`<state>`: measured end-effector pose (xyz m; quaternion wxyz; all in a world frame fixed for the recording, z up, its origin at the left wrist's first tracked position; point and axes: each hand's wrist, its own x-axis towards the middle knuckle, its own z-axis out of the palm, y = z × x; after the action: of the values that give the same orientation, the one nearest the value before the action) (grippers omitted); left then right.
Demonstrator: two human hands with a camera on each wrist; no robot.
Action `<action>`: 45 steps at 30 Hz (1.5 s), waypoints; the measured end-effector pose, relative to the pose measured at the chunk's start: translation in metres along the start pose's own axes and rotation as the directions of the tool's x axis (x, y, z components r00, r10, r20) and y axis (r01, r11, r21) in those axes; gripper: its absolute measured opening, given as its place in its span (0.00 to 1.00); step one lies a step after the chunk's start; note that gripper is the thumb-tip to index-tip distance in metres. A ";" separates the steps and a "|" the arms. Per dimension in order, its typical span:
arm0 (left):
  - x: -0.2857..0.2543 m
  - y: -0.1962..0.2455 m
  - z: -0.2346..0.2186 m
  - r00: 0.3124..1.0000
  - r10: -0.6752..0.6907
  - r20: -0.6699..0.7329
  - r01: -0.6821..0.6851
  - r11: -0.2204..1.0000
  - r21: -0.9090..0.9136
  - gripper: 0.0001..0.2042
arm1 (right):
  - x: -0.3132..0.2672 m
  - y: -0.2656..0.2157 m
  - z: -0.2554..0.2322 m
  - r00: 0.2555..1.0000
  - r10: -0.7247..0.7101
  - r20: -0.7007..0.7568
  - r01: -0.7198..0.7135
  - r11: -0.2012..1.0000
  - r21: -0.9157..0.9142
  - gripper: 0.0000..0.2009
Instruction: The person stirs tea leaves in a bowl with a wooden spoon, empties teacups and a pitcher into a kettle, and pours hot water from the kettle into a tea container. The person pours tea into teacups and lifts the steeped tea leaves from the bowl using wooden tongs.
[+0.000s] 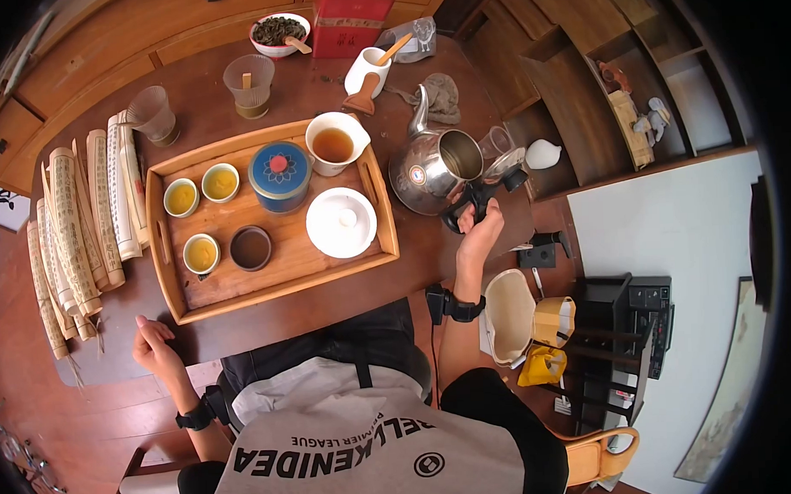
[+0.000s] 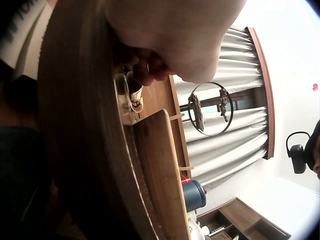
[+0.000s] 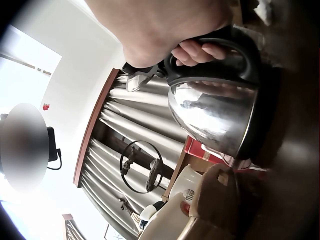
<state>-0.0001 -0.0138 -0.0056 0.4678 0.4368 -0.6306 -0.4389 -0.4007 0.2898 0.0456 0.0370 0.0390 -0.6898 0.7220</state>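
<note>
My right hand (image 1: 480, 231) grips the black handle of a shiny metal kettle (image 1: 418, 181) at the tray's right. The kettle's lid (image 1: 504, 163) is flipped up, so its mouth is uncovered, and the spout faces away from me. In the right wrist view, fingers (image 3: 192, 52) curl round the kettle handle. My left hand (image 1: 158, 347) rests at the table's front edge with loosely bent fingers, holding nothing. Nearest to it is the wooden tray (image 1: 296, 268), carrying a white lidded bowl (image 1: 330, 236), a pitcher of amber tea (image 1: 327, 168), a blue canister (image 1: 279, 192) and several small cups.
Rolled bamboo scrolls (image 1: 68, 224) lie left of the tray. Behind it stand two glasses, a bowl of tea leaves (image 1: 271, 49), a red box (image 1: 349, 26) and a white tool holder (image 1: 361, 78). A crumpled grey cloth (image 1: 442, 97) lies beyond the kettle; shelves (image 1: 573, 93) rise at right.
</note>
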 end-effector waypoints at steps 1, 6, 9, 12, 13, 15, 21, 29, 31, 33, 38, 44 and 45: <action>0.000 0.000 0.000 1.000 0.007 0.005 -0.007 1.000 0.001 0.26 | 0.000 0.000 0.000 1.000 0.001 0.000 -0.001 1.000 -0.001 0.19; 0.000 0.000 -0.001 1.000 -0.006 0.009 0.006 1.000 0.013 0.26 | 0.002 0.003 0.001 1.000 -0.013 -0.007 0.013 1.000 0.011 0.18; -0.001 0.003 0.000 1.000 -0.015 0.007 0.014 1.000 0.026 0.26 | 0.001 0.000 0.001 1.000 -0.012 -0.008 0.012 1.000 0.005 0.17; -0.001 0.002 0.000 1.000 -0.014 0.010 0.014 1.000 0.017 0.26 | 0.001 -0.003 0.004 0.998 0.027 -0.048 -0.027 1.000 -0.002 0.16; 0.000 0.002 -0.001 1.000 -0.017 0.014 0.017 1.000 0.003 0.26 | 0.001 -0.003 0.005 0.998 0.040 -0.042 -0.040 0.999 0.001 0.16; 0.000 0.002 0.000 1.000 -0.013 0.012 0.013 1.000 -0.005 0.26 | 0.001 -0.004 0.008 0.993 0.051 -0.103 -0.049 0.999 0.018 0.15; 0.000 0.005 0.004 0.997 -0.008 -0.075 0.018 0.990 0.136 0.26 | -0.001 -0.010 0.009 0.996 0.057 -0.071 -0.059 0.998 -0.024 0.15; -0.001 0.012 0.004 0.998 -0.044 -0.054 0.048 0.996 0.081 0.30 | -0.026 0.033 -0.016 0.897 -0.406 -0.177 0.327 0.877 -0.353 0.19; -0.001 0.015 0.004 0.997 -0.067 -0.031 0.068 0.997 0.025 0.33 | -0.037 0.044 -0.022 0.894 -0.404 -0.195 0.322 0.881 -0.347 0.19; -0.001 0.011 0.002 1.000 -0.016 0.009 0.017 0.999 -0.051 0.33 | -0.046 0.056 -0.030 0.889 -0.396 -0.230 0.304 0.886 -0.351 0.18; -0.001 0.010 0.001 1.000 0.011 -0.017 -0.009 0.998 0.067 0.30 | -0.049 0.060 -0.029 0.894 -0.349 -0.280 0.267 0.918 -0.292 0.15; -0.004 0.031 0.016 0.997 0.065 -0.049 -0.060 0.993 0.098 0.18 | -0.051 0.063 -0.033 0.910 -0.337 -0.242 0.279 0.929 -0.244 0.12; -0.007 0.039 0.023 0.994 0.074 -0.084 -0.063 0.990 0.125 0.18 | -0.051 0.063 -0.033 0.911 -0.343 -0.230 0.285 0.925 -0.250 0.11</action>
<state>-0.0266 0.0053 0.0268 0.4826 0.4617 -0.6495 -0.3634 -0.3574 0.3198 -0.0242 0.2505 0.0470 -0.7354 0.6279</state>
